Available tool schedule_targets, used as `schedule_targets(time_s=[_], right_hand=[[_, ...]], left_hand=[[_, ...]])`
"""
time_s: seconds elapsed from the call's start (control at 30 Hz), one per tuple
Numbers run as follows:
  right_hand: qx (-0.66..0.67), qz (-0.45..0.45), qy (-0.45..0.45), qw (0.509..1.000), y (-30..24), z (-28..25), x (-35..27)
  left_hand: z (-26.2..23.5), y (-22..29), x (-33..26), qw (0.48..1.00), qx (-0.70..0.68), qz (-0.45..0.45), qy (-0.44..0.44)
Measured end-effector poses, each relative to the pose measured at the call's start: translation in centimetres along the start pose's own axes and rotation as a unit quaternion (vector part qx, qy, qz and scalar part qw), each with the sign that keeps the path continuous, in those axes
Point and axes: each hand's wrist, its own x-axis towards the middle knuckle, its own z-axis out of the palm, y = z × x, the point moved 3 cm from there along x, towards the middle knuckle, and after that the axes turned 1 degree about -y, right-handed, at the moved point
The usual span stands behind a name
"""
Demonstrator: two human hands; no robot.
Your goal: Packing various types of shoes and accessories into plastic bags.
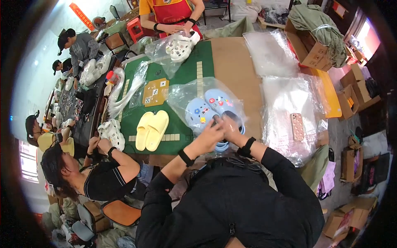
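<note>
A pair of light blue clogs (199, 112) with colourful charms lies in front of me, toes pointing away. A clear plastic bag (178, 96) spreads around and over them. At the clogs' near end, my left hand (209, 136) and my right hand (232, 131) come together. Their fingers are closed and bent inward; what they pinch is too small to make out. Blue straps or bands (222, 146) show beneath and beside the hands. Left of the bag rests a pair of pale yellow slides (152, 130).
The table has a green mat (178, 144) and brown cardboard (231, 53). At right, clear bags (277, 107) lie stacked under a phone (297, 127). Across the table, a person (171, 12) handles a bagged white clog (182, 46). Another person (95, 173) works at my left near white clogs (111, 134).
</note>
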Motion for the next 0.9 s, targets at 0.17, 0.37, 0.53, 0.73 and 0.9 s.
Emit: schedule_targets(time_s=[0.17,0.37,0.53,0.73,0.9], right_hand=[[-0.115,0.130,-0.075,0.982,0.3,0.6,0.2],[-0.143,0.245,-0.042,0.958,2.8,2.0,0.9],[-0.124,0.261,-0.056,0.956,5.9,4.5,-0.1],[-0.148,0.117,-0.131,0.973,4.5,1.9,-3.7],[-0.071,0.147,-0.055,0.985,4.4,-1.7,-9.4]], left_hand=[[-1.3,4.4,-1.0,0.990,-0.129,0.043,-0.044],[-0.5,5.1,-2.6,0.914,-0.390,-0.092,-0.065],[0.0,2.9,-2.8,0.941,-0.315,-0.116,-0.043],[2.5,0.2,-4.1,0.940,-0.258,-0.196,-0.110],[4.8,-0.1,-5.7,0.968,-0.203,-0.145,0.009]])
